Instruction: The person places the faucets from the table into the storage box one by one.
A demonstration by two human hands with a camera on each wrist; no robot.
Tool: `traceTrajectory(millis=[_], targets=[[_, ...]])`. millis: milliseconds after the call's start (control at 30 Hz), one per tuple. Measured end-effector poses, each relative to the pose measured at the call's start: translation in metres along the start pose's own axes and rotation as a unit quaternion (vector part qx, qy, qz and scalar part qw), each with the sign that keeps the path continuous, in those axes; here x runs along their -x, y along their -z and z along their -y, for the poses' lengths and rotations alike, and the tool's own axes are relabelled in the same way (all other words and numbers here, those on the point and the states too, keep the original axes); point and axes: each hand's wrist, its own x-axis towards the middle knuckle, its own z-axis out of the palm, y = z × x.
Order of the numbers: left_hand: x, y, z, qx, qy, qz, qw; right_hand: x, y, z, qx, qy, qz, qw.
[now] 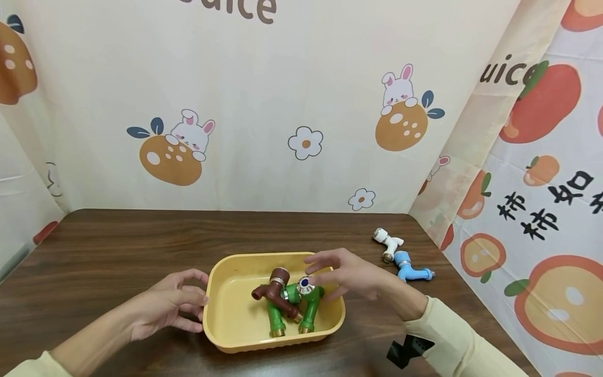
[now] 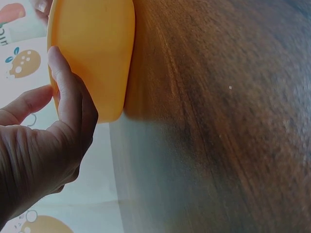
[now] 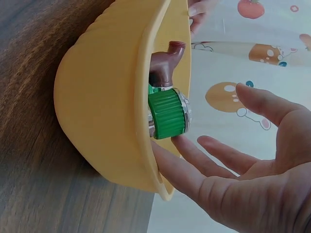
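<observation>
Right hand (image 1: 346, 272): above the far right corner of the yellow basin (image 1: 233, 301), fingers spread wide, thumb well apart from them in the right wrist view. Fingertips are close to the green tap with the blue-centred handle (image 1: 311, 309) – contact cannot be told. Left hand (image 1: 169, 303): at the basin's left end, fingertips against the rim, fingers relaxed; in the left wrist view one finger lies along the outer wall, thumb beside the edge.

Basin sits upright on the brown wooden table (image 1: 141, 235), near side, roughly mid-width. Contents, gathered in its right half: a maroon tap (image 1: 276, 291), lying aslant over a second green tap (image 1: 276, 317), its spout to the left and its brass end towards the near right; the blue-handled green tap is just right of these. Both green taps show brass ends on the near side.

Outside the basin, far right of the table: a white tap (image 1: 391, 243), and just to its near right a blue tap (image 1: 414, 269) – whether these two touch is unclear. Sleeves pale yellow; black device (image 1: 409, 352) by the right cuff. Rabbit-print cloth (image 1: 254, 94) hangs beyond the table's far edge.
</observation>
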Motion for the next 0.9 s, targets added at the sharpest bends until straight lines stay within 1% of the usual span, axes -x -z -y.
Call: traceTrajectory(millis=[133, 567, 900], targets=[[0.000, 0.000, 0.000, 0.000, 0.003, -0.003, 1.0000, 0.001, 0.001, 0.000, -0.004, -0.002, -0.004, 1.000], [0.000, -0.001, -0.001, 0.001, 0.003, 0.000, 1.0000, 0.006, 0.004, 0.002, -0.006, 0.003, -0.005, 1.000], [0.000, 0.000, -0.001, 0.003, 0.002, 0.003, 1.0000, 0.012, 0.008, 0.001, -0.012, 0.018, -0.006, 1.000]])
